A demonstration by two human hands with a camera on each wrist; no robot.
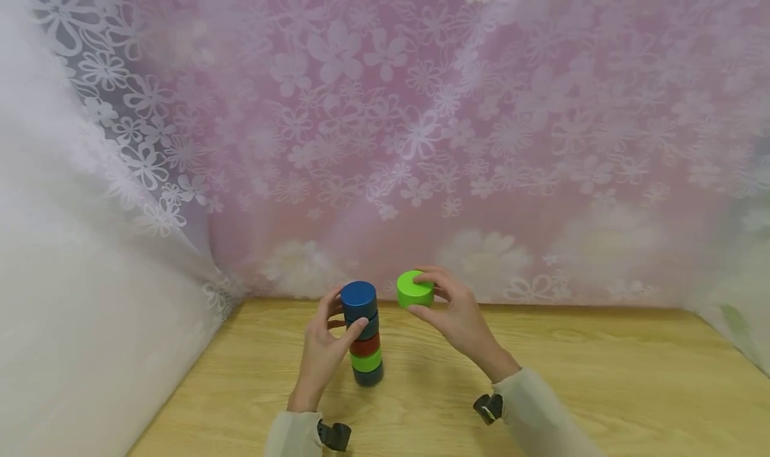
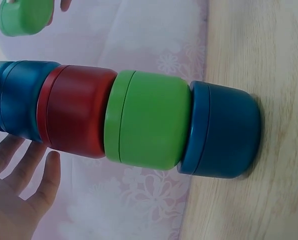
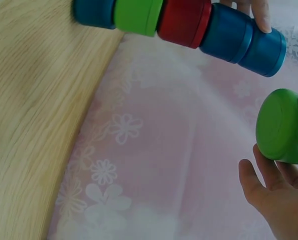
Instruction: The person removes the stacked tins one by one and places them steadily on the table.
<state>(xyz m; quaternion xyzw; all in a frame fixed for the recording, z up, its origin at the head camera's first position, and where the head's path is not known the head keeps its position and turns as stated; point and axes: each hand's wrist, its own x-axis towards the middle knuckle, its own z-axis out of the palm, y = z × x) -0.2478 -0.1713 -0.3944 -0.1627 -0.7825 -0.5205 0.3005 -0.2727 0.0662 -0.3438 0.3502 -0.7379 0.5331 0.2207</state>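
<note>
A column of several round lidded tins stands upright on the wooden table, slightly askew. From the bottom it runs blue tin (image 2: pixel 229 131), green tin (image 2: pixel 151 120), red tin (image 2: pixel 81 110), then two more blue tins, the topmost one (image 1: pixel 359 298) level with my fingers. My left hand (image 1: pixel 321 351) grips the upper blue tins from the left, its thumb across their front. Off to the right, at about the height of the column's top, my right hand (image 1: pixel 462 317) holds another green tin (image 3: pixel 280 126) in the air between thumb and fingers, apart from the column.
The wooden table (image 1: pixel 601 370) ends at the back against a pink floral curtain (image 1: pixel 385 143). White cloth (image 1: pixel 90 276) hangs along the left side, and a pale floral sheet (image 1: pixel 740 256) along the right. A small black camera mount (image 1: pixel 488 409) sits at the right wrist.
</note>
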